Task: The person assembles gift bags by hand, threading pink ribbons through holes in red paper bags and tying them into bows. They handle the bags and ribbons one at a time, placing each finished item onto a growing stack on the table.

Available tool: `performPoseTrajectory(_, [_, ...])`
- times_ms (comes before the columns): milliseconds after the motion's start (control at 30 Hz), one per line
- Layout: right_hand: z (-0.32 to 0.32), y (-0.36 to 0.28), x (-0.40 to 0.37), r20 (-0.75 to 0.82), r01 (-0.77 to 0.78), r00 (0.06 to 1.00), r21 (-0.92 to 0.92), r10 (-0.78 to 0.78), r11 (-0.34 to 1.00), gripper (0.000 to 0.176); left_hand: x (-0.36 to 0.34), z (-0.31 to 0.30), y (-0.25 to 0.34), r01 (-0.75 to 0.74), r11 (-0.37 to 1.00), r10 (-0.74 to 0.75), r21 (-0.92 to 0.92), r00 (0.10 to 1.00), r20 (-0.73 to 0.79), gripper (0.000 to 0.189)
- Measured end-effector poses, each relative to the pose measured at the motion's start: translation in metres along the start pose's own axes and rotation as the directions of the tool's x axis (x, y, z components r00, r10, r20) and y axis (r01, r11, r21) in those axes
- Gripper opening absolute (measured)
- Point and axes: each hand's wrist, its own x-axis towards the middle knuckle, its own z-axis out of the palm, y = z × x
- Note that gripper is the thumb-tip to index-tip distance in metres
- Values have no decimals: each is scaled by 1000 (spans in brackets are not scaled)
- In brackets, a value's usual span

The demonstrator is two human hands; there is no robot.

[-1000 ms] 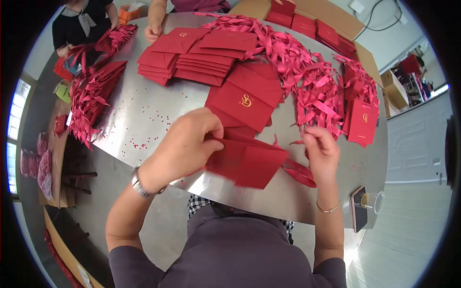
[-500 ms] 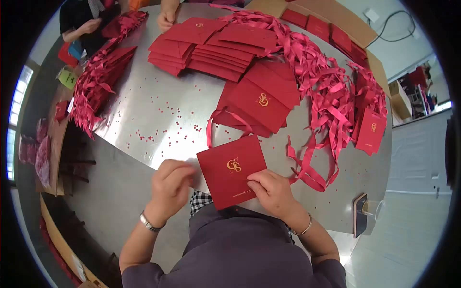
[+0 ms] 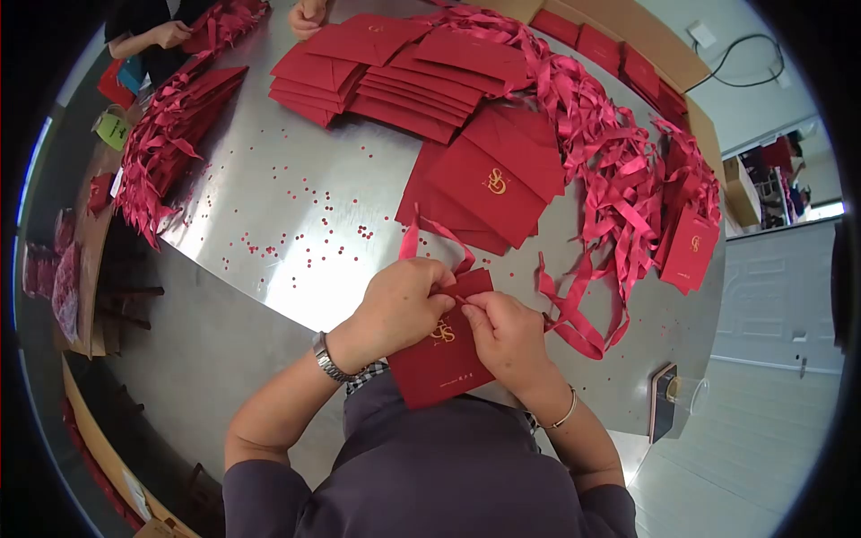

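Observation:
A red paper gift bag with a gold monogram lies flat, tilted, against my lap at the table edge. My left hand reaches over its upper left part, fingertips pinched near the top edge. My right hand is on the bag's right side, thumb and forefinger closed on a thin red ribbon end near the left fingertips. The fingers partly hide the ribbon and the monogram. Behind the bag's top edge rises a loop of pink-red ribbon. Just beyond lie fanned red bags.
Stacked red bags lie farther back on the metal table, beside heaped ribbons. Red paper dots are scattered at left. A cardboard box stands behind. A phone and a clear cup sit at right. Another person's hand shows at the top.
My left hand has moved right, from beside the bag onto its top. My right hand has shifted up from the right edge to meet it. The bag has tilted slightly.

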Motion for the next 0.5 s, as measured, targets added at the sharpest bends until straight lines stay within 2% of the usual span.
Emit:
performPoseTrajectory(67, [2,1,-2,4,-1,1000,-27,1,1000,9,-3,4,-7,-87,996,87,-24,996,-13,17])
performPoseTrajectory(200, [2,0,1,33,-11,999,-26,12,1000,8,-6,3,-6,-26,992,30,-122,999,30,18])
performPoseTrajectory(267, [2,0,4,37,61,998,-48,-60,997,11,-8,2,-8,-9,986,16,-164,999,40,19])
performPoseTrajectory(367, [1,-2,9,61,72,996,-34,-70,997,13,-8,0,-9,31,969,-14,-245,997,70,22])
performPoseTrajectory(500, [-6,-13,16,141,92,987,-115,-75,989,15,-10,3,-11,26,965,-19,-259,999,31,22])
